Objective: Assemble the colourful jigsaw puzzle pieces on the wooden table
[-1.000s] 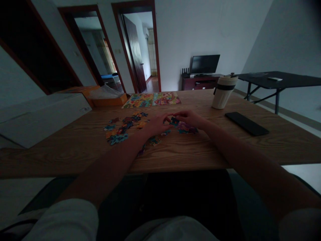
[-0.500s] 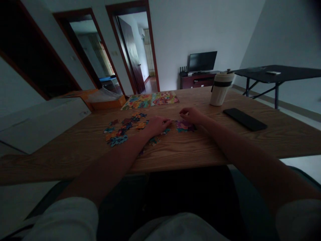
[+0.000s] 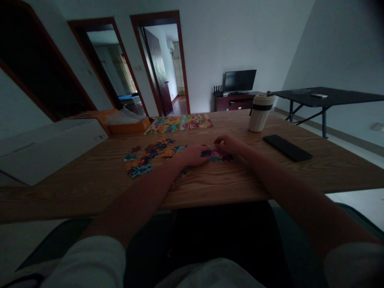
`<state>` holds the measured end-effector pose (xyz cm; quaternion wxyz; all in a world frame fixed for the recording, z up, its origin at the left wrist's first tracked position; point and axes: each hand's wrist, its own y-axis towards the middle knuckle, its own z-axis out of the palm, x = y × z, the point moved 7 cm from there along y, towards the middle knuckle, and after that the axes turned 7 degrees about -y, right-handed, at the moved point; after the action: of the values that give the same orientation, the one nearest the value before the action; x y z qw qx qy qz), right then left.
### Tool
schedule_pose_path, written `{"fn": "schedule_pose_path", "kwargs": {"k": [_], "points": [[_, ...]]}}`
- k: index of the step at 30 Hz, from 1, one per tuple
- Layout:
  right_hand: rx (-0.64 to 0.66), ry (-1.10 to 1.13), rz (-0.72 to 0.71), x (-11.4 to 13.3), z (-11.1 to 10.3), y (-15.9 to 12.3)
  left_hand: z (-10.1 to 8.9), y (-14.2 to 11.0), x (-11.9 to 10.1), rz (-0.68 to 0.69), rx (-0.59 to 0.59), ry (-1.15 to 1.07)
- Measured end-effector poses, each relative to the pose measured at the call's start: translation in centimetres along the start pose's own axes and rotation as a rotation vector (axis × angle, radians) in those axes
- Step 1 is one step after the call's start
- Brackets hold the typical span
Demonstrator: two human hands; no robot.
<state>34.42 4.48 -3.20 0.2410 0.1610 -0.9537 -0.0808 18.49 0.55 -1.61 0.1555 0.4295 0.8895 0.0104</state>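
Note:
My left hand (image 3: 195, 155) is closed in a pinch on a dark puzzle piece (image 3: 206, 153) at the left edge of a small joined section of purple and teal puzzle pieces (image 3: 218, 156). From the right, my right hand (image 3: 228, 145) curls its fingers over the top of that section and grips it; its fingertips are partly hidden. To the left lie several loose puzzle pieces (image 3: 140, 171) in blue, orange and dark colours. Some more loose pieces (image 3: 184, 172) show beneath my left wrist.
Two colourful picture sheets (image 3: 180, 123) lie at the back of the wooden table (image 3: 240, 182). An orange box (image 3: 129, 126) with clear plastic and a white box (image 3: 66, 146) stand left. On the right are a cream tumbler (image 3: 259, 116) and a black phone-like slab (image 3: 286, 147).
My left hand has moved right, bringing the dark piece against the joined section. The right hand stays nearly in place. The whole view has shifted slightly.

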Motion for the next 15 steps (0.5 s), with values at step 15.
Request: {"fn": "schedule_pose_path", "kwargs": {"k": [15], "points": [[0.169,-0.246,0.015,-0.8,0.9,0.0,1.0,0.2,1.9,-0.043,0.005,0.113]]}}
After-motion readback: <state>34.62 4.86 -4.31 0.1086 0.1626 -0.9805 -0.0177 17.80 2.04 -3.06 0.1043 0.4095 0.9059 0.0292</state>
